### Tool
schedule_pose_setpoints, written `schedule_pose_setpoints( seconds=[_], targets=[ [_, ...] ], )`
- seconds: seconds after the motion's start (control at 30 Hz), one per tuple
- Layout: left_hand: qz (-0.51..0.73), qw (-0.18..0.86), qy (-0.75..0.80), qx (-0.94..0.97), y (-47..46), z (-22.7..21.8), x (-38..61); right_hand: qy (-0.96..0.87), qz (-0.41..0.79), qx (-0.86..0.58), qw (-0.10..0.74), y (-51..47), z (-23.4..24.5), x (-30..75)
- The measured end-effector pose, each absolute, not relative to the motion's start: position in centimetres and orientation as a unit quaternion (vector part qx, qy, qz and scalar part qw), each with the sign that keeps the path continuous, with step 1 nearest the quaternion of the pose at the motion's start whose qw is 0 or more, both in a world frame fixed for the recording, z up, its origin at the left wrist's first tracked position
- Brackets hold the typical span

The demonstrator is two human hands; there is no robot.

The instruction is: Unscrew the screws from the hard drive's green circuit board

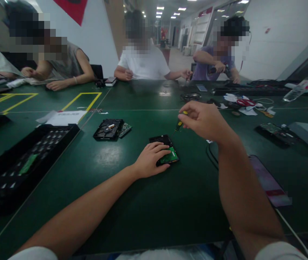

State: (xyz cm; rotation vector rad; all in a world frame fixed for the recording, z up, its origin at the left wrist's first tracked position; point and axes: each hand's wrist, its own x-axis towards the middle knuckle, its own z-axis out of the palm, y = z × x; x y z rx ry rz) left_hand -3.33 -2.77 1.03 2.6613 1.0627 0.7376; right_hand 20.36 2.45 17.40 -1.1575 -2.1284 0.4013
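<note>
My left hand lies on a black hard drive with a green circuit board facing up, fingers pressed over its near end. My right hand hovers just above and to the right of the drive, fingers pinched round a small screwdriver with a yellow and black handle; its tip points down toward the drive's far edge. Both rest over the dark green table.
A second hard drive with a loose green board lies to the left. A black compartment tray stands at the left, a phone and cable at the right. Three people sit across the table with tools, papers and a bottle.
</note>
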Motion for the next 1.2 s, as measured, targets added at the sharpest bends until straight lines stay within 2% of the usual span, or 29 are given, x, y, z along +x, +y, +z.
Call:
schedule_pose_setpoints(
  seconds=[1.2],
  targets=[
    [0.259, 0.083, 0.386, 0.881, -2.73, 0.46, -3.48, -0.860, 0.104, -0.421, 0.270, 2.34, 16.96, 19.84]
  ],
)
